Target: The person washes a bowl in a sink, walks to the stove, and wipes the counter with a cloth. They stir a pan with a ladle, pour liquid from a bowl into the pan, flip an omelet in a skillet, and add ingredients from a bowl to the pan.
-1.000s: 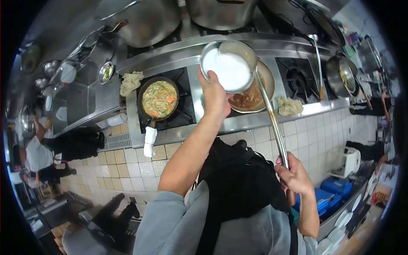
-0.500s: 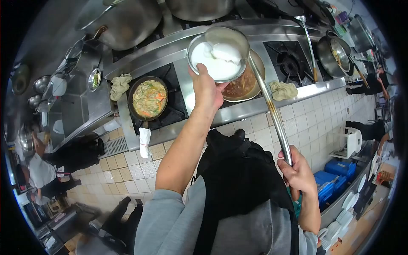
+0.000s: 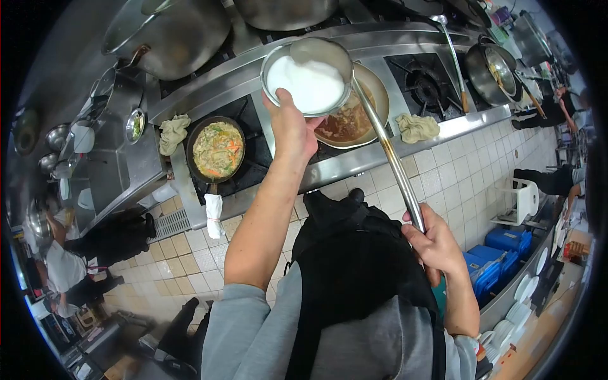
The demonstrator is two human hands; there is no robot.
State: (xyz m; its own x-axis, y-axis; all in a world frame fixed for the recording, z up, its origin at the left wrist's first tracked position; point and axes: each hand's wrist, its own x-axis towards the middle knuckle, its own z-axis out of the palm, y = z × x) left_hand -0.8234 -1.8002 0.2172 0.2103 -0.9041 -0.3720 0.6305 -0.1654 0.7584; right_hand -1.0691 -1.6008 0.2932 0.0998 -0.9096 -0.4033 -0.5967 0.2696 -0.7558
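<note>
My left hand [image 3: 290, 128] holds a round metal bowl [image 3: 306, 80] of white liquid by its near rim, raised above the stove. My right hand [image 3: 432, 243] grips the long steel handle of a ladle [image 3: 386, 149]; the ladle's cup sits at the bowl's far rim. Beneath and behind the bowl, a wok [image 3: 354, 117] of brown sauce stands on a burner. To its left a black frying pan [image 3: 217, 149] with a vegetable and noodle mix sits on another burner.
Cloths lie on the stove ledge [image 3: 416, 127] [image 3: 171, 131]. Large steel pots [image 3: 171, 31] stand at the back, another wok [image 3: 491, 66] at the right. Blue crates [image 3: 500, 248] and stacked plates [image 3: 516, 304] are at lower right. Other people stand at far left [image 3: 60, 253] and right [image 3: 551, 111].
The bowl and ladle have shifted left and slightly up in view. The white mound seen in the bowl half a second ago has levelled out. My right hand slid up the handle.
</note>
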